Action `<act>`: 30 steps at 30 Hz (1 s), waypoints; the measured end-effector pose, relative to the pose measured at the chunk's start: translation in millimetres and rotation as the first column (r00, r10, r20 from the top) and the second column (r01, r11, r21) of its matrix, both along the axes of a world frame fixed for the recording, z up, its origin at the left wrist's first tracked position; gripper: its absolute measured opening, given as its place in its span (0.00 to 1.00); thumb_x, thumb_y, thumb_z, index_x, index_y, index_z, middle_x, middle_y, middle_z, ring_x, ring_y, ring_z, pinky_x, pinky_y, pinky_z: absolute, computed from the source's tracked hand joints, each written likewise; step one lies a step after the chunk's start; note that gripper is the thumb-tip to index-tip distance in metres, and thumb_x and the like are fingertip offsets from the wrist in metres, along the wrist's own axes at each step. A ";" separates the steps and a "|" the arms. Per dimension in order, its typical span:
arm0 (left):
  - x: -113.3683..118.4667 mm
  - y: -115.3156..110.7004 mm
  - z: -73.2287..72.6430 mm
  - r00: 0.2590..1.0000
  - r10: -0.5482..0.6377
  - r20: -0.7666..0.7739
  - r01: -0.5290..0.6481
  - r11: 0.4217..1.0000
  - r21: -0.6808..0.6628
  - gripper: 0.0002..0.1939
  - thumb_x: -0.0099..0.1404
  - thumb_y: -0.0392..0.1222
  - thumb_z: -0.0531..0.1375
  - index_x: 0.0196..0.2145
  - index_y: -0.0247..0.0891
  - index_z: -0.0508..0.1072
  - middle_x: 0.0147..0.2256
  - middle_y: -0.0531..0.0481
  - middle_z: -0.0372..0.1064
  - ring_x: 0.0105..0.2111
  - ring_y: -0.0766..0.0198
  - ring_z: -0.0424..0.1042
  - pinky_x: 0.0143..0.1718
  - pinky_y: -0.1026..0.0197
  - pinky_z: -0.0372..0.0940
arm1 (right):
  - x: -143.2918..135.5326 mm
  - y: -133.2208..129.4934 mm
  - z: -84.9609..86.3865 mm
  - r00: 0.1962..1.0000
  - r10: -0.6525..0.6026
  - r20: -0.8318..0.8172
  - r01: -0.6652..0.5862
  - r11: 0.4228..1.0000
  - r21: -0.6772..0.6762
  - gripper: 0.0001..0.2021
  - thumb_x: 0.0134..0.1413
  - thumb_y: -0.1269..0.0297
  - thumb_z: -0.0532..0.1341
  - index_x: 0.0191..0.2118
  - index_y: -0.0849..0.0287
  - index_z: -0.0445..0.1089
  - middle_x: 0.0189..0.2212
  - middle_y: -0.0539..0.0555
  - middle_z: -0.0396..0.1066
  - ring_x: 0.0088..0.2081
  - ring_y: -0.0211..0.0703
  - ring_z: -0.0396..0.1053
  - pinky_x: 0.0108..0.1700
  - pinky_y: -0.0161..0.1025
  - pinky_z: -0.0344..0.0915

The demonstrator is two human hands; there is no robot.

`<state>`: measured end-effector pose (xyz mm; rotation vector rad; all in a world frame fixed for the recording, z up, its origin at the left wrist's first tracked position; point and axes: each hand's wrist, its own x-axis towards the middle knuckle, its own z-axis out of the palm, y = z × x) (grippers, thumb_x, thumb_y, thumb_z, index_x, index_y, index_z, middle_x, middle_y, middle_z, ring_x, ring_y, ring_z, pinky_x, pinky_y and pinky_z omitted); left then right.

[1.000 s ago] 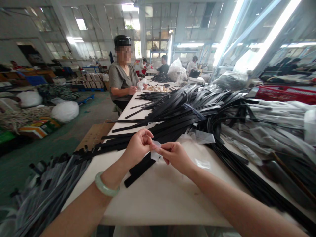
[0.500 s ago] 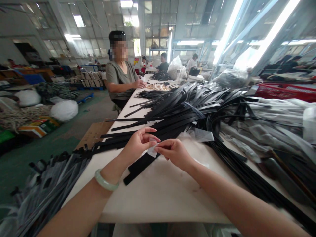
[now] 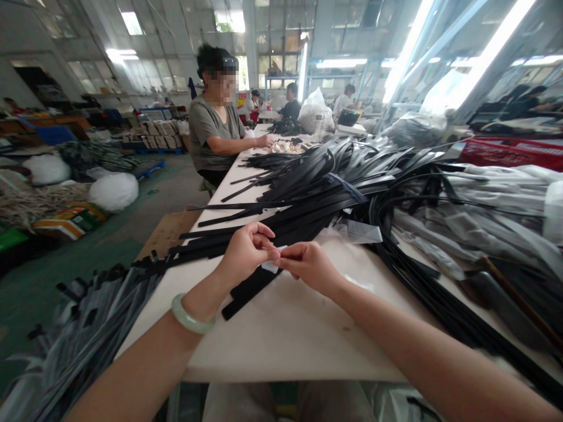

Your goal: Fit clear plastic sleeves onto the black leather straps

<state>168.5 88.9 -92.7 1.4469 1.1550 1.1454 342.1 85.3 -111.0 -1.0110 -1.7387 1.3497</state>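
Between my fingertips is a small piece of clear plastic film (image 3: 269, 267), partly covered by the fingers. My left hand (image 3: 250, 251), with a pale green bangle (image 3: 190, 315) on its wrist, pinches it from the left between thumb and fingers. Opposite it, my right hand (image 3: 313, 267) is closed on the film's right side, thumb and forefinger together. Beneath the hands lie flat black strips (image 3: 251, 291), their squared ends pointing toward me on the pale table (image 3: 290, 340). Whether the film is a bag or a loose sheet cannot be made out.
A large heap of black strips (image 3: 316, 193) spreads over the table, with a clear plastic bag (image 3: 358, 231) beside it. Plastic-wrapped strips (image 3: 99, 328) stand at the left edge. White wrapped bundles (image 3: 497, 217) lie right. A co-worker (image 3: 215, 129) sits at the table's far left side.
My fingertips have drawn closer together, and less of the film shows between them. The co-worker has turned and reached farther over the table. My view has shifted slightly.
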 end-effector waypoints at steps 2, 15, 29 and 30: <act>0.9 -0.3 -1.7 1.000 -0.003 0.001 0.003 1.000 -0.001 0.22 0.42 0.33 0.72 0.33 0.37 0.66 0.21 0.56 0.71 0.27 0.61 0.74 0.31 0.61 0.66 | -0.1 0.3 -0.9 1.000 0.003 0.005 -0.003 1.000 0.004 0.14 0.48 0.54 0.65 0.25 0.61 0.74 0.12 0.44 0.57 0.16 0.31 0.51 0.18 0.32 0.45; -4.2 -1.8 18.9 0.998 0.028 -0.057 -0.024 0.998 0.064 0.14 0.50 0.42 0.69 0.29 0.36 0.68 0.22 0.59 0.61 0.21 0.73 0.59 0.22 0.68 0.55 | 8.6 5.2 -1.3 0.916 -0.398 0.044 0.258 0.671 0.695 0.05 0.51 0.69 0.64 0.26 0.59 0.75 0.24 0.52 0.75 0.27 0.39 0.70 0.30 0.33 0.62; 1.5 -7.8 9.7 0.989 -0.107 0.103 0.128 0.967 -0.221 0.16 0.51 0.49 0.69 0.27 0.32 0.74 0.20 0.56 0.64 0.19 0.74 0.57 0.19 0.69 0.48 | 13.2 6.8 -3.1 0.920 -0.368 0.132 0.073 0.493 0.867 0.10 0.61 0.68 0.57 0.31 0.57 0.75 0.33 0.54 0.78 0.33 0.42 0.74 0.35 0.35 0.65; 1.8 -7.2 9.0 0.992 -0.087 0.096 0.106 0.971 -0.213 0.16 0.50 0.49 0.69 0.27 0.32 0.74 0.19 0.57 0.61 0.18 0.74 0.54 0.19 0.68 0.46 | 12.6 6.1 -2.9 0.929 -0.342 0.139 0.068 0.528 0.847 0.09 0.61 0.69 0.57 0.33 0.57 0.75 0.35 0.55 0.78 0.33 0.41 0.74 0.36 0.35 0.65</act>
